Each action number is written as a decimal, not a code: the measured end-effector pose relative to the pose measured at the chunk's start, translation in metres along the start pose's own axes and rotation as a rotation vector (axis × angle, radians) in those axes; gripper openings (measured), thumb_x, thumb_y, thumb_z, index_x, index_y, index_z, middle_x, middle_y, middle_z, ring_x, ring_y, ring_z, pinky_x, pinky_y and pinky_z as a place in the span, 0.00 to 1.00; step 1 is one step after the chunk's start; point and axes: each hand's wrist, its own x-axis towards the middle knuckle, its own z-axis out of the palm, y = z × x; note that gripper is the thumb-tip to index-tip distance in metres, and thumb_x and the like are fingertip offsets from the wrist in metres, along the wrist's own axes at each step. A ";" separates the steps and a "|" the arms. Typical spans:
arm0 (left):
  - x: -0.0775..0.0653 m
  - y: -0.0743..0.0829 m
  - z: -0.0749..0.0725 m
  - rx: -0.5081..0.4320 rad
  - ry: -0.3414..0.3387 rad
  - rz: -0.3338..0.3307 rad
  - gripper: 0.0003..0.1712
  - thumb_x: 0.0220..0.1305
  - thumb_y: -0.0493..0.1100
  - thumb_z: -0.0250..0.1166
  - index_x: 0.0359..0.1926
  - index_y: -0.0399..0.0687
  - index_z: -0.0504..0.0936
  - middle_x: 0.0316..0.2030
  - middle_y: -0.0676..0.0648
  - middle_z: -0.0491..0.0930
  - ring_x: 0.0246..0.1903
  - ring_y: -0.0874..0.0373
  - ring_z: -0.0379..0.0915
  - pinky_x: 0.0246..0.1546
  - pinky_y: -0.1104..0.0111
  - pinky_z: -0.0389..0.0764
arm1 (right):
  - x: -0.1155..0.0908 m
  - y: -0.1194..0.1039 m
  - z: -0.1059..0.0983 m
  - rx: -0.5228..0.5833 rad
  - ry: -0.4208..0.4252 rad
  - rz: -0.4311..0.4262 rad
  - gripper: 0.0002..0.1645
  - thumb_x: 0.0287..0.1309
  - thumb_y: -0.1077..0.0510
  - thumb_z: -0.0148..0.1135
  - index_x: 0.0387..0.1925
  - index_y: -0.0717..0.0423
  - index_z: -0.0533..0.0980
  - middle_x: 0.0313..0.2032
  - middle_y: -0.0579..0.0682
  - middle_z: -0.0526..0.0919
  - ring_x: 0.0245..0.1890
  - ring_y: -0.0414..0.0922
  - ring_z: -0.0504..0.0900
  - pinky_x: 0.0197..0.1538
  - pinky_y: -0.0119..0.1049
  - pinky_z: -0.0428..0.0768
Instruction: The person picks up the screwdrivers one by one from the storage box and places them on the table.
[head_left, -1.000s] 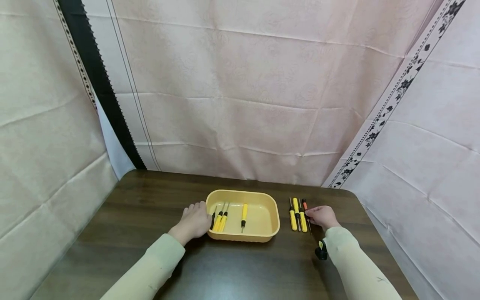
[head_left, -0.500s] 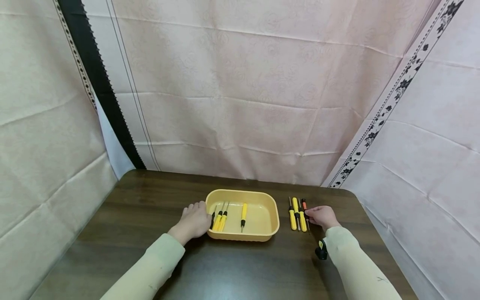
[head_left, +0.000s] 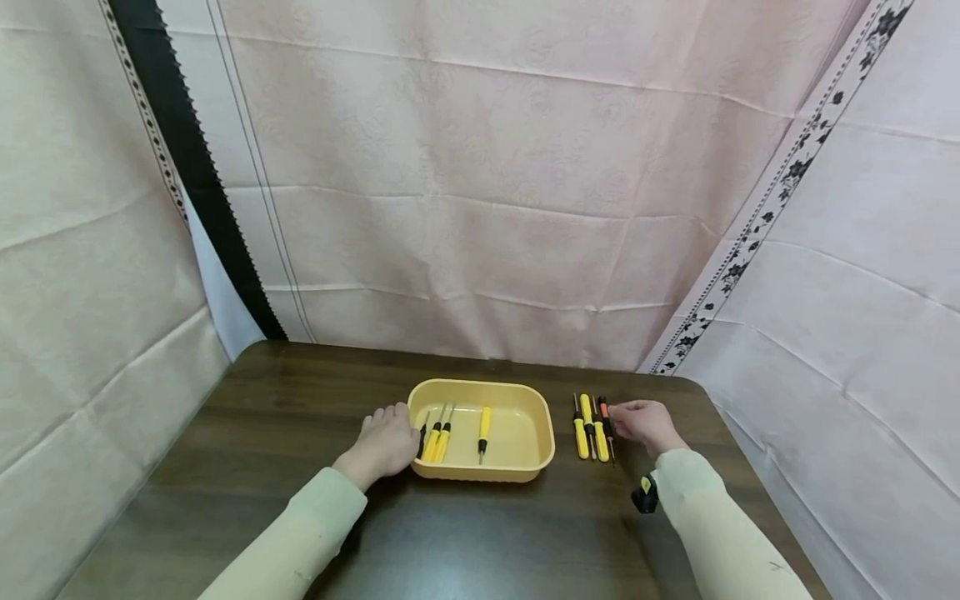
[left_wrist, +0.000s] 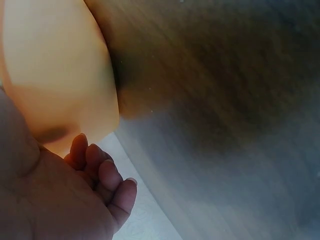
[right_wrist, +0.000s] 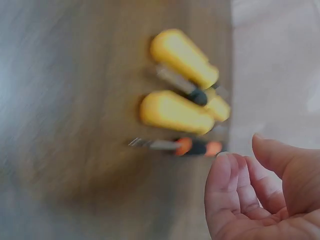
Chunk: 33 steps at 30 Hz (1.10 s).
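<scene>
A yellow plastic tray stands mid-table. My left hand holds it by its left rim; in the left wrist view the curled fingers lie close to the tray's outer wall and the thumb tip is hidden. Inside, a yellow screwdriver lies mid-floor, with several more at the left end. Right of the tray, screwdrivers lie in a row. My right hand is at the row's right end, fingertips at the handle end of an orange-and-black screwdriver. Its thumb stands apart from the fingers. Yellow-handled screwdrivers lie alongside.
The dark wooden table has rounded far corners. Pale cloth hangs behind it and on both sides. A small black-and-yellow object shows beside the right wrist.
My right hand has shifted slightly toward the far end of the orange-and-black screwdriver, baring more of its handle. The head view has turned slightly right. My left hand stays at the tray.
</scene>
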 end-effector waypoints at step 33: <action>-0.003 0.003 -0.006 -0.016 -0.023 -0.013 0.21 0.70 0.47 0.50 0.54 0.34 0.68 0.42 0.40 0.71 0.43 0.47 0.65 0.47 0.52 0.64 | -0.042 -0.100 0.124 0.028 -0.233 -0.162 0.16 0.59 0.53 0.67 0.43 0.61 0.80 0.44 0.59 0.82 0.45 0.59 0.81 0.47 0.48 0.79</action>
